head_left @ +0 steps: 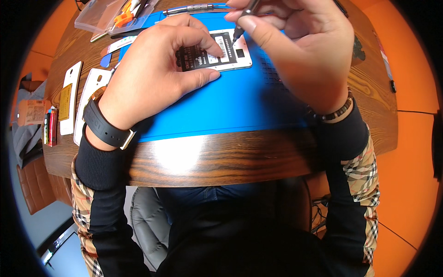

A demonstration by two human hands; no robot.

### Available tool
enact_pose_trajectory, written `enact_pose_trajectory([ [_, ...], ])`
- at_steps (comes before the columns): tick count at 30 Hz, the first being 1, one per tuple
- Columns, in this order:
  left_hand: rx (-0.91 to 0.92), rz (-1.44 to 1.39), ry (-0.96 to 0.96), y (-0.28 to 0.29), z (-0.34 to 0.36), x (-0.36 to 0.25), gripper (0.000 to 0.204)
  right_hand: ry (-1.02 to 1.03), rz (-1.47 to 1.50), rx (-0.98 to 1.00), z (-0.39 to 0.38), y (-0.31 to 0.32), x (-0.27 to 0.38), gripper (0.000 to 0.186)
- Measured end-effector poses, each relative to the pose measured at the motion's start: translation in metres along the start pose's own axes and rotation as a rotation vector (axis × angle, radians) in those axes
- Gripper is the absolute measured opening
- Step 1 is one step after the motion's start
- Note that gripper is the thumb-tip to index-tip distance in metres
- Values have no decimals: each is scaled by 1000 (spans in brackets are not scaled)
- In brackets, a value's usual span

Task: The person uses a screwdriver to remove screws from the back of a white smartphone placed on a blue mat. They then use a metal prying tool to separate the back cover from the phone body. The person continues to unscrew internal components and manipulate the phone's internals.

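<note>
An opened phone [245, 56] lies on a blue mat [203, 111], its white frame around a black battery [193, 59]. My left hand [154, 69] holds it down from the left. The thumb presses along the near edge and the index finger bends over the battery. In my right hand [304, 51] is a slim dark pen-shaped tool [238, 31], pinched between thumb and fingers. It slants down with its dark tip at the battery's far right end. Its upper part runs out of view at the top, and what kind of tip it has cannot be made out.
Left of the mat lie a white phone back cover [70, 98], a second white cover [90, 82] and a blue pick [106, 60]. A clear plastic box [94, 18] with orange-handled tools [123, 18] stands far left. A silver pen-shaped tool [196, 8] lies behind the phone.
</note>
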State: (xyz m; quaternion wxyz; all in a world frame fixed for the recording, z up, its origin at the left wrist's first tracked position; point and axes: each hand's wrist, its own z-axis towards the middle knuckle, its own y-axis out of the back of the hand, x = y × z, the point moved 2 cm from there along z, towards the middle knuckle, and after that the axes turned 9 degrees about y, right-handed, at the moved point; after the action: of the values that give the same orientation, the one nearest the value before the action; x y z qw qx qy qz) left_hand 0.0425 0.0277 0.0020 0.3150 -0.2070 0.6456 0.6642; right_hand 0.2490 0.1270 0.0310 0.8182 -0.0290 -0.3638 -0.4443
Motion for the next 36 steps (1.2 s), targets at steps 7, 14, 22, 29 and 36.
enact_pose_trajectory([
  [7,-214,0,-117,-1,-4,3,63,-87,102,13,-18,14,-19,66],
  [14,-27,-269,28,-7,-5,17,78,-121,-116,58,-18,0,2,65],
  [22,-40,-216,7,-2,-4,17,78,-52,-340,99,-13,-4,16,64],
  [29,-43,-240,21,-2,-6,31,76,-30,-367,104,-15,-1,11,64],
  [36,-27,-119,84,3,-1,17,74,-37,-304,161,-4,3,11,53],
])
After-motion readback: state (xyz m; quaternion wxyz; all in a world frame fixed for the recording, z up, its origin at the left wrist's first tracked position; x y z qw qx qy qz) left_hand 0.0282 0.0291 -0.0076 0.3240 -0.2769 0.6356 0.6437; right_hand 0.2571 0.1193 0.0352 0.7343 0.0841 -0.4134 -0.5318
